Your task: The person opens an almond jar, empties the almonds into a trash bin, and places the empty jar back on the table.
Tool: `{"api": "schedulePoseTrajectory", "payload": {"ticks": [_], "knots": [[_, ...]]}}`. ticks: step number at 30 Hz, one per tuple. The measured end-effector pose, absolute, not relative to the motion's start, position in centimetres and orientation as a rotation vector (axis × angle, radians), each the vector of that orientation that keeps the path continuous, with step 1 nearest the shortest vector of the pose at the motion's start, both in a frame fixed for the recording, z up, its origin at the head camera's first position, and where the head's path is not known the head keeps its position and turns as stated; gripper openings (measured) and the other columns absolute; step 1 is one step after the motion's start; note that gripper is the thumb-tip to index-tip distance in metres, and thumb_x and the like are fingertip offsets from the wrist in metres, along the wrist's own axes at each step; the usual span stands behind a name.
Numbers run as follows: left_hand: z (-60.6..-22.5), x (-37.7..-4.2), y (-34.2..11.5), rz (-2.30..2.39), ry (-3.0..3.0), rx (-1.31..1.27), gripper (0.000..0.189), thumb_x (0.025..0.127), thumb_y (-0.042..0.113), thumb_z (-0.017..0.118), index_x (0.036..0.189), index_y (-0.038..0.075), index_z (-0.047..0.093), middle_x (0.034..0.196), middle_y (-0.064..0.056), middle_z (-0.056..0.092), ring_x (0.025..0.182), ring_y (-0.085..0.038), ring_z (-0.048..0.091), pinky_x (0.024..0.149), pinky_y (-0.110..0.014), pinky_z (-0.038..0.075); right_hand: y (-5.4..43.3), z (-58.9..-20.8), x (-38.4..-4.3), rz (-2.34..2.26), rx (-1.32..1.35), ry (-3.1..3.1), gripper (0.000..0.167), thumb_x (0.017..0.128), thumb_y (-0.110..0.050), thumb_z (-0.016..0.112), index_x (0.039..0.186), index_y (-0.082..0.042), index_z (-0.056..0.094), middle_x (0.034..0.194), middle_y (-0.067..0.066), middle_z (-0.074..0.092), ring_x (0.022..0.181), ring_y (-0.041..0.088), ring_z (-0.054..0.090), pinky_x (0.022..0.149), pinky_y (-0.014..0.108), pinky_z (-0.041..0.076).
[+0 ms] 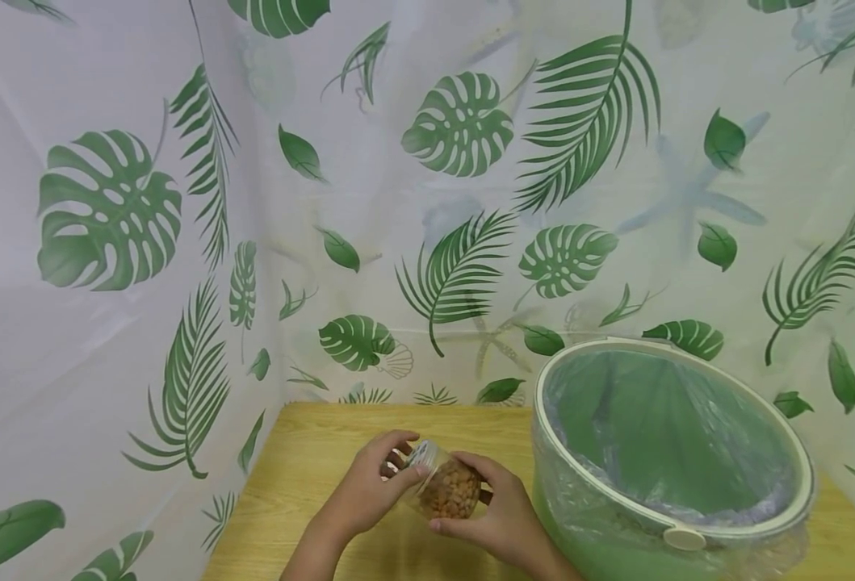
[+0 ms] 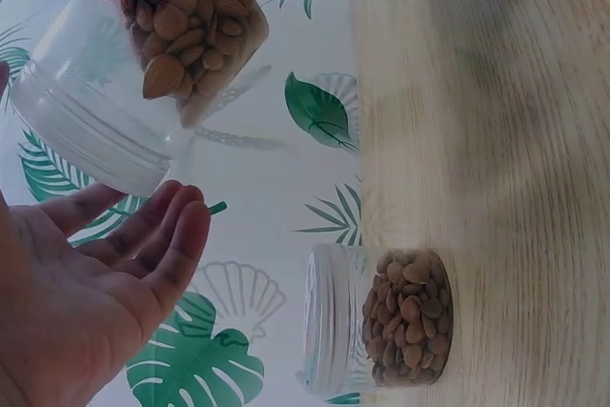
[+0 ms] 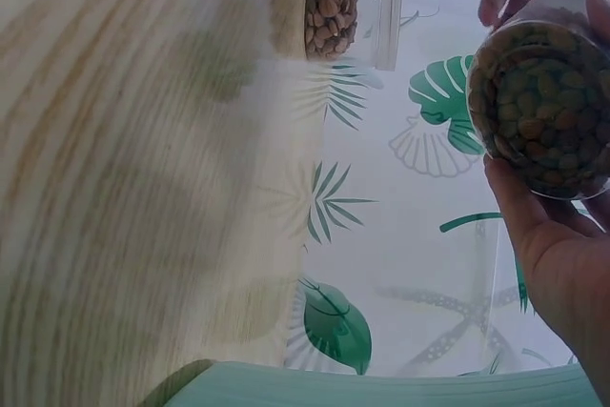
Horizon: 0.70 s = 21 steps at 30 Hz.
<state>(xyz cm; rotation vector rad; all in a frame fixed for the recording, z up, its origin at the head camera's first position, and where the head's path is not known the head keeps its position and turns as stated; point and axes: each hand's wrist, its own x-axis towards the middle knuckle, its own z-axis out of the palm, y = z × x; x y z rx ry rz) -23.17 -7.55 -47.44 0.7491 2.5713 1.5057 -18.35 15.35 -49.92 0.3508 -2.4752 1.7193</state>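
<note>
My right hand (image 1: pixel 503 508) grips a clear jar partly filled with almonds (image 1: pixel 452 488), fingers and thumb around its lower part. The jar is tilted, its base toward the right hand. My left hand (image 2: pixel 105 274) is beside the jar's ridged clear end (image 2: pixel 91 131), palm toward it with fingers loosely extended. In the left wrist view a small gap shows between its fingertips and the rim. The head view has the left thumb (image 1: pixel 411 476) overlapping the jar's upper end; whether it touches cannot be told. Behind, a second jar of almonds (image 2: pixel 410 316) stands upright with its lid on.
A large green bin (image 1: pixel 667 436) with a clear plastic liner and pale rim stands to the right. The wooden table (image 1: pixel 267 500) meets a white leaf-printed sheet (image 1: pixel 369 274) at the back and left.
</note>
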Motion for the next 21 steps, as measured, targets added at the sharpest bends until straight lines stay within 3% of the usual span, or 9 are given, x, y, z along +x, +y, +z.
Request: {"api": "schedulePoseTrajectory", "payload": {"ticks": [6, 11, 16, 21], "knots": [[-47.65, -23.19, -7.62, 1.596, 2.545, 0.83, 0.047, 0.105, 0.032, 0.066, 0.15, 0.021, 0.056, 0.143, -0.009, 0.059, 0.122, -0.022, 0.059, 0.103, -0.041, 0.056, 15.31, -49.8, -18.31, 1.703, 0.316, -2.459, 0.086, 0.07, -0.032, 0.102, 0.145, -0.018, 0.062, 0.14, 0.004, 0.067, 0.123, 0.028, 0.066, 0.088, 0.037, 0.065], [-47.8, -23.13, -7.63, 1.66, 2.498, 0.908, 0.062, 0.095, 0.008, 0.063, 0.152, 0.029, 0.054, 0.15, 0.0, 0.055, 0.131, -0.025, 0.056, 0.109, -0.049, 0.053, 15.28, -49.72, -18.24, 1.715, 0.325, -2.47, 0.085, 0.071, -0.032, 0.101, 0.145, -0.017, 0.062, 0.14, 0.005, 0.066, 0.124, 0.028, 0.066, 0.088, 0.039, 0.065], [-47.58, -22.91, -7.45, 1.678, 2.456, 0.966, 0.062, 0.096, 0.01, 0.066, 0.151, 0.036, 0.056, 0.153, 0.006, 0.056, 0.141, -0.024, 0.054, 0.114, -0.054, 0.05, 15.27, -49.71, -18.25, 1.722, 0.338, -2.468, 0.084, 0.071, -0.032, 0.101, 0.145, -0.018, 0.062, 0.139, 0.005, 0.067, 0.123, 0.028, 0.066, 0.089, 0.039, 0.065], [-47.41, -22.74, -7.34, 1.628, 2.465, 0.924, 0.058, 0.096, 0.014, 0.062, 0.15, 0.035, 0.058, 0.148, 0.005, 0.061, 0.131, -0.021, 0.059, 0.108, -0.053, 0.052, 15.22, -49.71, -18.24, 1.727, 0.351, -2.471, 0.085, 0.072, -0.032, 0.101, 0.146, -0.017, 0.062, 0.141, 0.006, 0.066, 0.124, 0.03, 0.067, 0.088, 0.038, 0.065]]}}
